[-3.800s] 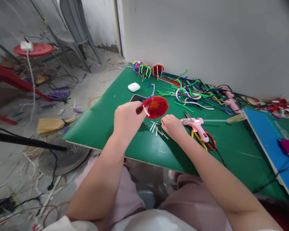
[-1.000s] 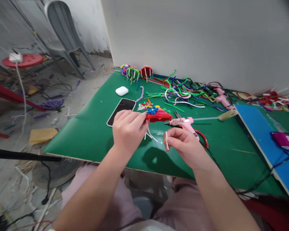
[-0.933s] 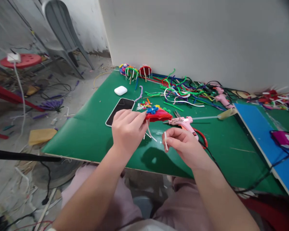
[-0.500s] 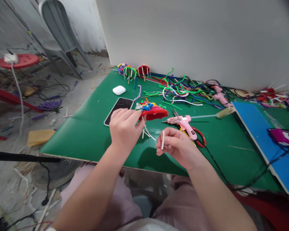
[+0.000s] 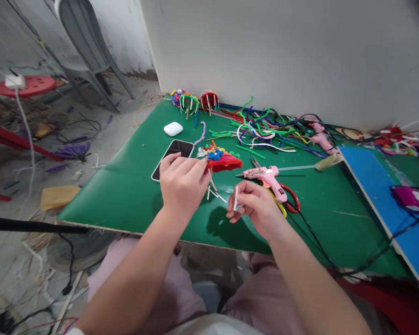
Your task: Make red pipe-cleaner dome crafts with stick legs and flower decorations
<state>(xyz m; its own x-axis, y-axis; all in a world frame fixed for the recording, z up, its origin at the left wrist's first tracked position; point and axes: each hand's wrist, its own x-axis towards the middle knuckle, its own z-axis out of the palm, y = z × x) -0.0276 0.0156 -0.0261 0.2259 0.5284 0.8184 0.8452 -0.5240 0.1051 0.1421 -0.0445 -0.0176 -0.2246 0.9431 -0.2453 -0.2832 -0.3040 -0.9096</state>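
My left hand (image 5: 184, 182) is closed on a small craft piece (image 5: 226, 162) of coloured pipe cleaners, with a red rim and a blue flower on its side. It is held above the table, and my fingers hide part of it. Lower and to the right, my right hand (image 5: 254, 204) pinches a short white strip (image 5: 236, 197) upright between thumb and fingers. A few more white strips (image 5: 216, 193) lie on the green table between the hands. Just beyond my right hand rests a pink glue gun (image 5: 270, 179), lying over red-handled pliers (image 5: 293, 197).
A phone (image 5: 171, 156) and a white earbud case (image 5: 173, 129) lie at the left. Finished-looking pipe-cleaner pieces (image 5: 208, 100) stand at the back. Loose pipe cleaners (image 5: 258, 128) cover the far middle. A blue board (image 5: 380, 200) and black cable (image 5: 310, 232) are on the right.
My right hand has shifted very slightly, still with the white strip in it. The craft piece in my left hand has tilted a little, its red underside showing less.
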